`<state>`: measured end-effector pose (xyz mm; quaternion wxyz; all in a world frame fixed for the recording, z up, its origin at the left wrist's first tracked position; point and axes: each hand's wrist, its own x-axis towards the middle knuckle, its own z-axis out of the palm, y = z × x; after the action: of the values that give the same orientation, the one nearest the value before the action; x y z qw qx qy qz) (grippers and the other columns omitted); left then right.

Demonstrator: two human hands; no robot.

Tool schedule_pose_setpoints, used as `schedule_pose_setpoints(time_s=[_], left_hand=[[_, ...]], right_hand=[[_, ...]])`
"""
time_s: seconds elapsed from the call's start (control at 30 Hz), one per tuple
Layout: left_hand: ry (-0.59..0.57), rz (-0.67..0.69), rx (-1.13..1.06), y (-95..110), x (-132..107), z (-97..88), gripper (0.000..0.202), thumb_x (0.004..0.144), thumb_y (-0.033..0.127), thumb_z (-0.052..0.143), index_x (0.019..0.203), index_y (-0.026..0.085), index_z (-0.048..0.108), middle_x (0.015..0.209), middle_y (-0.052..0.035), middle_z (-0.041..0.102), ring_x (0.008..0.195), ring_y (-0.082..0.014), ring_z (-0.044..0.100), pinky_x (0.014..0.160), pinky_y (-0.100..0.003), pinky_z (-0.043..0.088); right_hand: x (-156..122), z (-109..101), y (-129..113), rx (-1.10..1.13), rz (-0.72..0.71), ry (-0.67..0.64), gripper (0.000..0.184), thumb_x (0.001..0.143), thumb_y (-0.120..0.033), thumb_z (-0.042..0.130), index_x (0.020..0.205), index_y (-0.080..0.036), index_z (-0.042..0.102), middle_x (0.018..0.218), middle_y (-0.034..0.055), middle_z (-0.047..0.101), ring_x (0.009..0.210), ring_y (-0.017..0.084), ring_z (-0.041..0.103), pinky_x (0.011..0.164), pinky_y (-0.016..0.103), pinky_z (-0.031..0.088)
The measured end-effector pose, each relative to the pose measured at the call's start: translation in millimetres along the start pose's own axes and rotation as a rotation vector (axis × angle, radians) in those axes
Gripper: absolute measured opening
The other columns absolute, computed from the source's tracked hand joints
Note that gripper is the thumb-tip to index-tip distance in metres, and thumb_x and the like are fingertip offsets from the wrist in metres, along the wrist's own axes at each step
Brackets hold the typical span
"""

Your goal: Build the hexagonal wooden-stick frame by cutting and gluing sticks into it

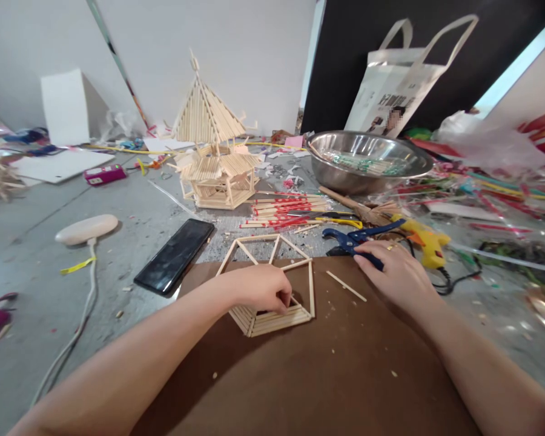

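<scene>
A six-sided frame of thin wooden sticks (312, 289) lies on a brown board (295, 375), its near sections filled with rows of sticks. My left hand (267, 289) reaches over the frame, fingers pinched together just above the near rows; whatever they hold is hidden. To the right, my right hand (397, 272) is closed around one handle of a blue hand cutter (343, 238), which rests beyond the board's far edge. A loose wooden stick (346, 286) lies on the board between the frame and my right hand.
A stick-built pavilion (218, 163) stands behind. Around it are red-banded sticks (284, 209), a steel bowl (367, 175), yellow-handled scissors (340, 219) and a yellow glue gun (427, 242). A phone (175, 255) and a white corded device (87, 229) lie left.
</scene>
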<state>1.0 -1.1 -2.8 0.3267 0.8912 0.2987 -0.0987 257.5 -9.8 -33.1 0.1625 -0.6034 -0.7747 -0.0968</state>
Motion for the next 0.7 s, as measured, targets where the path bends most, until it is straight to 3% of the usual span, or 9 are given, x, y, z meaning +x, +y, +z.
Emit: schedule_pose_setpoints(time_s=[0.13,0.7], left_hand=[[0.001,0.006,-0.007,-2.7,0.7,1.5,0.016,0.065,0.027,0.051,0.072,0.017,0.062,0.067,0.0006,0.062,0.056,-0.0080,0.050,0.049,-0.018,0.032],[-0.006,0.007,-0.006,-1.1,-1.6,-1.2,0.017,0.065,0.027,0.050,0.073,0.017,0.062,0.068,0.0001,0.063,0.056,-0.0080,0.051,0.050,-0.018,0.032]], right_hand=[[0.1,1.6,2.7,-0.021,0.056,-0.009,0.027,0.074,-0.035,0.040,0.083,-0.020,0.060,0.089,0.0042,0.061,0.086,0.021,0.053,0.077,0.035,0.041],[-0.7,1.8,-7.5,0.033,-0.120,0.016,0.022,0.075,-0.029,0.042,0.080,-0.019,0.061,0.082,0.0039,0.063,0.080,0.018,0.054,0.072,0.033,0.042]])
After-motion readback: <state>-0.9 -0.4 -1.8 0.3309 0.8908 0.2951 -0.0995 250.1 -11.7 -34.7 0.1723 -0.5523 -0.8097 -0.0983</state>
